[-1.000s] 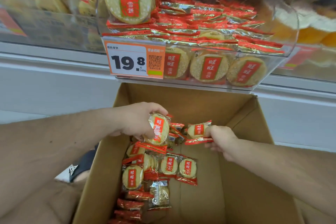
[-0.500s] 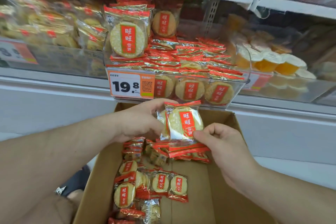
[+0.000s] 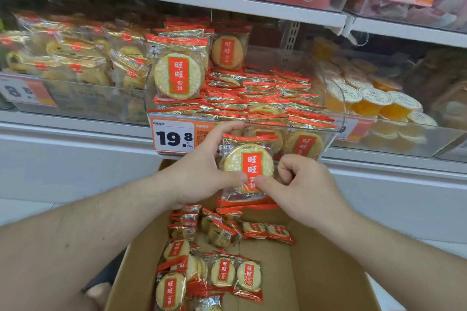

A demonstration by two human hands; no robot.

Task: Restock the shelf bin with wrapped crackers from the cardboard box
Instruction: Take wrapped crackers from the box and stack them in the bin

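A small stack of wrapped crackers (image 3: pixel 246 171) is hanging upright above the cardboard box (image 3: pixel 316 272), directly in front of the shelf bin (image 3: pixel 333 118) and below its rim. The left hand (image 3: pixel 202 174) is curling round the stack's left edge, thumb pressing on the front wrapper; the right hand (image 3: pixel 300 184) is pinching the lower right side, thumb on the front and fingers bent behind. Judging by looks, the packs are light, the film slick and crinkly, the discs inside brittle, so flat pressure on the faces should be serving better than squeezing the rims or the loose seal ends. The bin is already lying fairly full of flat packs. More packs (image 3: pixel 222 272) are lying loose in the box. An orange price tag (image 3: pixel 174 136) is sitting on the bin front.
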